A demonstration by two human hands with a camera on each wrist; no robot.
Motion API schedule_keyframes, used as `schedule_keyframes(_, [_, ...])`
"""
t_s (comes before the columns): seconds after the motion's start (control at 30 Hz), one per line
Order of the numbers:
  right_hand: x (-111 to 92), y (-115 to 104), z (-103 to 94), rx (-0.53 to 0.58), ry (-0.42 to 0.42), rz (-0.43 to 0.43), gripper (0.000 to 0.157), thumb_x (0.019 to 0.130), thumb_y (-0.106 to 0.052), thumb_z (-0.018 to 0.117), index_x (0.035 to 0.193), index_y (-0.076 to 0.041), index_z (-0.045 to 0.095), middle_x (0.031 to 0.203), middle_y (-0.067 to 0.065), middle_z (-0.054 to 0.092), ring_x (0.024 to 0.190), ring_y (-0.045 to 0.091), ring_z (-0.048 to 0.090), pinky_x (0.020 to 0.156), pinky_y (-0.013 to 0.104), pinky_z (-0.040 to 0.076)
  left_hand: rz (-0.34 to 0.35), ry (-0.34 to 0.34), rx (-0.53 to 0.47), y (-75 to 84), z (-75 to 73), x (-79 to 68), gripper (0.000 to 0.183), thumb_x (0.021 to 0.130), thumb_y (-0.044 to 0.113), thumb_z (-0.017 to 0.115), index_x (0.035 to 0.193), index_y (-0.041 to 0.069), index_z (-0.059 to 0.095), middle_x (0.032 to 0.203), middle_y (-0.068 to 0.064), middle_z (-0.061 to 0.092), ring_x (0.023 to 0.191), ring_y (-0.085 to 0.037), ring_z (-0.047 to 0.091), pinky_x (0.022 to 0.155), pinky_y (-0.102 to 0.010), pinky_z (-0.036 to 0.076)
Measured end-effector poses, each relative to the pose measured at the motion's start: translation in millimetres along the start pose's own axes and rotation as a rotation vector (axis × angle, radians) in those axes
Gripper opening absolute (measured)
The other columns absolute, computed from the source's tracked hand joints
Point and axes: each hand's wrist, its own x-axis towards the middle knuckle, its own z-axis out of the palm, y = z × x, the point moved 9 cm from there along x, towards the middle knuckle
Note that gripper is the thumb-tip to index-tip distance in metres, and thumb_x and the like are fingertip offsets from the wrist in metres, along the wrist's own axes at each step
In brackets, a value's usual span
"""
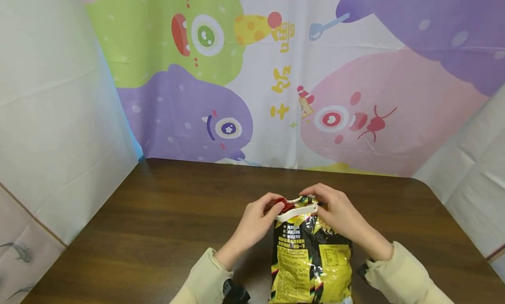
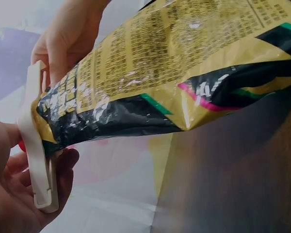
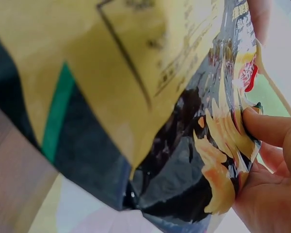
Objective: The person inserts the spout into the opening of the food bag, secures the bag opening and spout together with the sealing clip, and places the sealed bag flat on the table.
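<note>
A black and yellow snack bag (image 1: 293, 271) stands upright near the table's front, its printed side toward me. Across its top lies a white sealing clip (image 1: 297, 212), one strip in front of the bag's edge and another behind. The left hand (image 1: 252, 220) pinches the clip's left end, thumb near a red part (image 1: 285, 204). In the left wrist view, the clip (image 2: 31, 141) runs along the bag's end, with fingers around its lower part. At the bag's upper right corner, the right hand (image 1: 343, 212) pinches the crinkled film (image 3: 228, 131) between thumb and fingers.
A dark brown wooden table (image 1: 165, 216) lies beneath the bag. Behind it hangs a cloth with cartoon monsters (image 1: 221, 98). White sheets (image 1: 51, 98) close off the left and right sides.
</note>
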Motion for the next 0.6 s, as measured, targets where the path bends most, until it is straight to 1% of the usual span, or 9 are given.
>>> schedule_keyframes(0.1, [0,1,-0.4,-0.005,0.007,-0.001,0.037,0.078,0.011,0.053,0.105,-0.012,0.062,0.103,0.0,0.061,0.093,0.014,0.058,0.072,0.03,0.048,0.015,-0.015,0.01,2.4,3.3,-1.2,0.025,0.094,0.032,0.049,0.111,0.016,0.058,0.094,0.0,0.063,0.076,-0.01,0.057,0.063,-0.023,0.046])
schedule_keyframes(0.13, [0,1,-0.4,-0.004,0.009,-0.003,0.035,0.079,0.009,0.055,0.105,-0.012,0.062,0.102,0.0,0.061,0.091,0.013,0.058,0.07,0.029,0.047,0.02,-0.026,0.012,2.7,4.7,-1.6,0.025,0.094,0.032,0.048,0.112,0.016,0.057,0.094,0.0,0.063,0.077,-0.01,0.056,0.064,-0.023,0.047])
schedule_keyframes(0.23, [0,1,-0.4,0.0,0.011,-0.005,0.027,0.081,0.003,0.06,0.105,-0.011,0.062,0.101,0.0,0.061,0.085,0.012,0.058,0.065,0.025,0.043,0.036,-0.074,0.017,2.9,9.1,-3.0,0.029,0.093,0.035,0.048,0.115,0.016,0.054,0.1,0.0,0.061,0.086,-0.012,0.057,0.074,-0.028,0.048])
schedule_keyframes(0.37, [-1,1,-0.2,0.007,0.007,-0.003,0.025,0.082,-0.002,0.063,0.106,-0.01,0.062,0.099,0.0,0.06,0.083,0.012,0.058,0.063,0.024,0.042,0.033,-0.137,0.003,1.1,11.5,-4.4,0.041,0.086,0.04,0.059,0.12,0.018,0.049,0.11,0.002,0.059,0.103,-0.014,0.056,0.089,-0.035,0.044])
schedule_keyframes(0.43, [-1,2,-0.1,0.013,0.004,0.003,0.026,0.082,0.0,0.062,0.106,-0.01,0.062,0.099,0.0,0.06,0.085,0.012,0.059,0.063,0.024,0.042,0.029,-0.159,-0.012,-0.1,11.9,-4.5,0.045,0.083,0.038,0.064,0.121,0.019,0.048,0.112,0.002,0.059,0.105,-0.014,0.056,0.089,-0.034,0.044])
schedule_keyframes(0.5, [-1,3,0.6,0.034,-0.005,0.021,0.028,0.082,0.004,0.059,0.106,-0.011,0.062,0.1,0.001,0.06,0.077,0.011,0.058,0.058,0.024,0.043,0.024,-0.161,-0.037,-1.3,11.4,-4.1,0.045,0.082,0.035,0.066,0.12,0.019,0.049,0.112,0.002,0.06,0.103,-0.013,0.057,0.086,-0.031,0.046])
schedule_keyframes(0.6, [-1,6,2.2,0.069,-0.02,0.048,0.032,0.081,0.007,0.057,0.107,-0.011,0.061,0.101,0.004,0.061,0.066,0.008,0.054,0.051,0.023,0.042,0.013,-0.137,-0.074,-4.0,11.0,-2.2,0.041,0.081,0.03,0.068,0.117,0.018,0.051,0.109,0.0,0.063,0.095,-0.011,0.06,0.078,-0.026,0.047])
